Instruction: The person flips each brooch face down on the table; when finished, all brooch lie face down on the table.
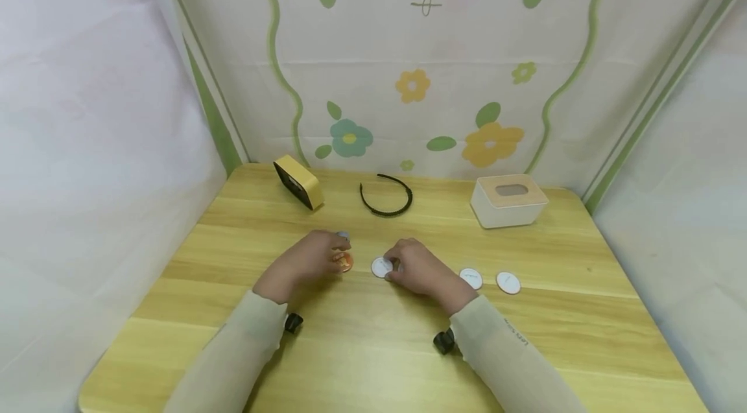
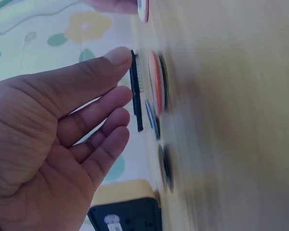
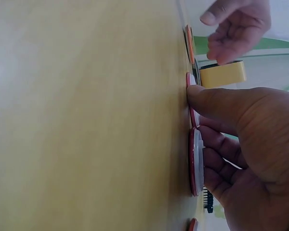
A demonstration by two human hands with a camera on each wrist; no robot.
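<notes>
My left hand (image 1: 309,262) hovers beside an orange-faced round disc (image 1: 346,262), fingers loosely bent and holding nothing in the left wrist view. Behind it is a grey-blue disc (image 1: 343,235), partly covered by the fingers; a third, dark-edged disc (image 2: 165,166) lies farther along the table. My right hand (image 1: 421,268) pinches the edge of a white-faced disc (image 1: 380,267) with small writing, its thumb on the red rim in the right wrist view. Another red-rimmed disc (image 3: 196,161) sits close under its curled fingers. Two more white discs, one partly beside the wrist (image 1: 471,278), one farther right (image 1: 508,283), lie flat.
At the back of the wooden table (image 1: 362,348) stand a yellow box-shaped object with a dark face (image 1: 300,181), a black headband (image 1: 390,212) and a white tissue box with a wooden lid (image 1: 508,200). Printed cloth (image 1: 362,43) hangs around the table.
</notes>
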